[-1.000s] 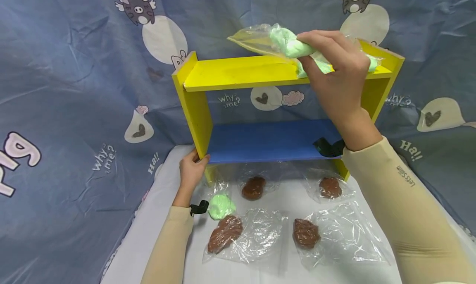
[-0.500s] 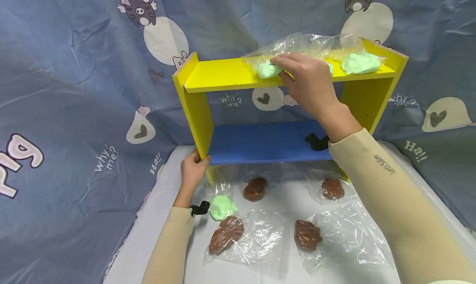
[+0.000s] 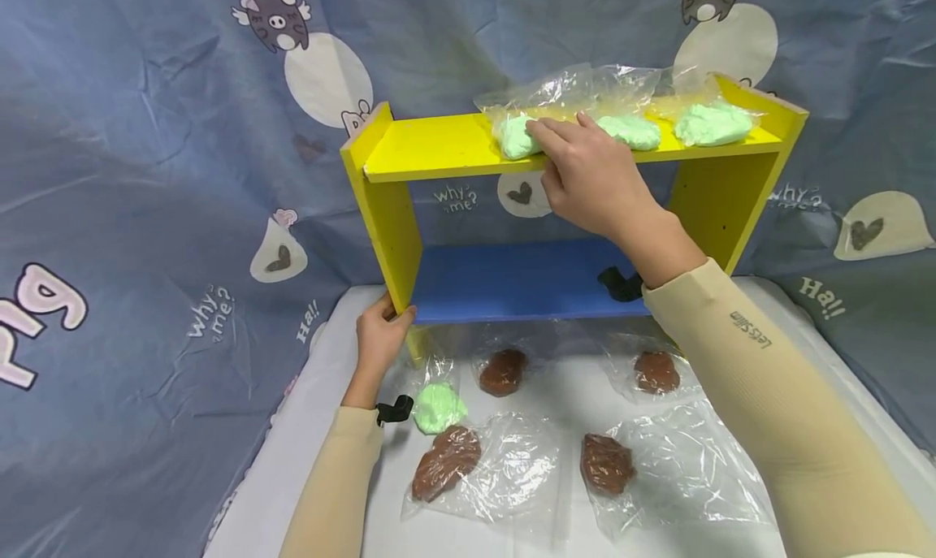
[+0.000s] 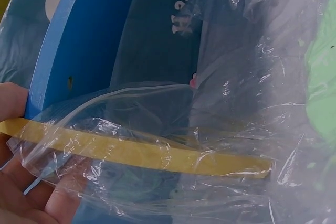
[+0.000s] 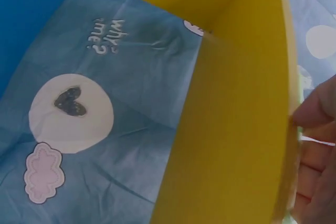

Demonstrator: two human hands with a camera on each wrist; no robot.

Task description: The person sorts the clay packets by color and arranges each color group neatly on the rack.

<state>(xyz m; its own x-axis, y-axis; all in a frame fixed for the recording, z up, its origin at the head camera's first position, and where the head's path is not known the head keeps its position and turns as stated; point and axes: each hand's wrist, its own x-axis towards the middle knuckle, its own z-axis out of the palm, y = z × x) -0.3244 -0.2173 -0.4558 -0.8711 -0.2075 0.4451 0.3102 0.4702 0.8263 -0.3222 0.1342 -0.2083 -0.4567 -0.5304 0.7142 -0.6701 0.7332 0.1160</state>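
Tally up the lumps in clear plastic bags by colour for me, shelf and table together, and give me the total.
Bagged green lumps: 4 (3 on the yellow top shelf, 1 on the white table)
Bagged brown lumps: 4 (all on the white table)
Total: 8

The left arm (image 3: 329,481), sleeved, rises from the lower edge of the head view to a bare wrist (image 3: 360,387). The left hand (image 3: 382,336) is low, its thumb apart from the bent fingers (image 4: 67,195). The right arm (image 3: 775,412), also sleeved, slants up and leftward, its bare wrist higher. The right hand (image 3: 594,168) shows its back, index finger (image 3: 547,134) reaching left, thumb (image 3: 552,188) below.
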